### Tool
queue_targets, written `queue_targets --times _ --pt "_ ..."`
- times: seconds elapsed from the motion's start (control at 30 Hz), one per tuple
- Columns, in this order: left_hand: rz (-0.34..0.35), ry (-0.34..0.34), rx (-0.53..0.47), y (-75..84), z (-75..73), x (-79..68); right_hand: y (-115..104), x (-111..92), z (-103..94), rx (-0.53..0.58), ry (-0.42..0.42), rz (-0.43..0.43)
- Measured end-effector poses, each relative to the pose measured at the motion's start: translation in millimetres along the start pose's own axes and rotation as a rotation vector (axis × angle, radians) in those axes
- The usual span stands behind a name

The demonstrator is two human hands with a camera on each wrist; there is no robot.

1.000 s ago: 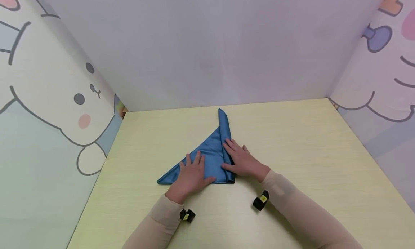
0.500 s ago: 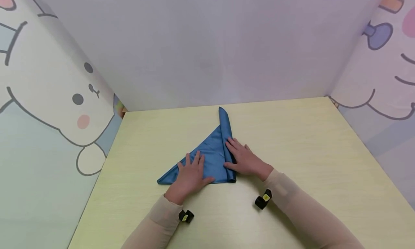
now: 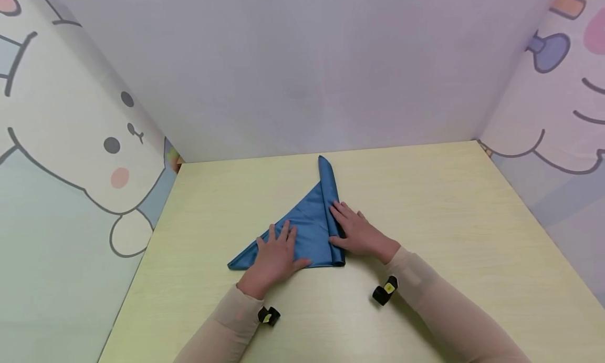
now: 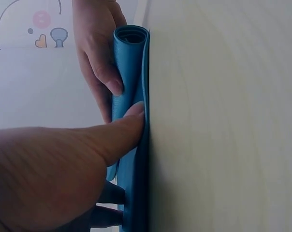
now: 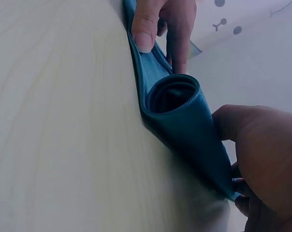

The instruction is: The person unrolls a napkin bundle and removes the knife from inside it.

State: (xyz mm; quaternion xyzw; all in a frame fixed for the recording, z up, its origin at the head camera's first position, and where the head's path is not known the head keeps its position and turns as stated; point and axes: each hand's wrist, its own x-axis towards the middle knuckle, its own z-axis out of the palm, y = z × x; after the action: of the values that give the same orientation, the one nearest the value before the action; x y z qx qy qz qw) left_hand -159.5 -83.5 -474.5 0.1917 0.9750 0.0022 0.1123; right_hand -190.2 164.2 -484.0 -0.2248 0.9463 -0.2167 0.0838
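A blue, satiny cloth [image 3: 307,231] lies on the table, folded to a triangle. Its right side is wound into a loose roll [image 3: 328,182], whose hollow spiral end shows in both wrist views. With fingers spread, my left hand [image 3: 271,258] rests on the flat part; its thumb [image 4: 119,133] presses near the front edge in the left wrist view. My right hand [image 3: 361,237] lies on the roll from the right, its fingers fairly straight along it and the thumb touching nearer its front end. In the right wrist view, the roll hides part of that hand's fingertips.
The pale wooden table [image 3: 454,210] spreads around the cloth. A plain, light wall [image 3: 321,69] rises behind it, with cartoon-printed panels [image 3: 71,221] at the sides. Small black wrist cameras [image 3: 385,292] hang from both sleeves.
The right hand and the roll have shifted slightly to the right, mostly in the first half second. The left hand stays on the flat cloth almost unmoved.
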Motion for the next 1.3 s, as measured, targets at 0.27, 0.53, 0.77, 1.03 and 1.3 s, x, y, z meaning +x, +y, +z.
queue_targets --times 0.27,0.53,0.77,1.03,1.3 --pt "-0.02 -0.007 -0.012 -5.6 1.2 -3.4 6.8 -1.3 3.4 -0.001 -0.001 0.018" --pt "-0.029 -0.018 -0.019 -11.0 0.2 -7.1 8.1 -1.9 4.6 0.015 0.0 0.018" --pt "-0.023 -0.014 -0.009 -6.3 0.5 -3.1 -6.7 2.1 2.7 -0.031 0.005 -0.004" --pt "-0.057 -0.032 -0.015 7.5 0.1 8.9 -30.5 16.2 16.0 -0.103 -0.011 -0.08" --pt "-0.089 -0.04 0.017 6.9 -0.5 11.8 -27.6 19.6 23.5 -0.177 0.004 -0.013"
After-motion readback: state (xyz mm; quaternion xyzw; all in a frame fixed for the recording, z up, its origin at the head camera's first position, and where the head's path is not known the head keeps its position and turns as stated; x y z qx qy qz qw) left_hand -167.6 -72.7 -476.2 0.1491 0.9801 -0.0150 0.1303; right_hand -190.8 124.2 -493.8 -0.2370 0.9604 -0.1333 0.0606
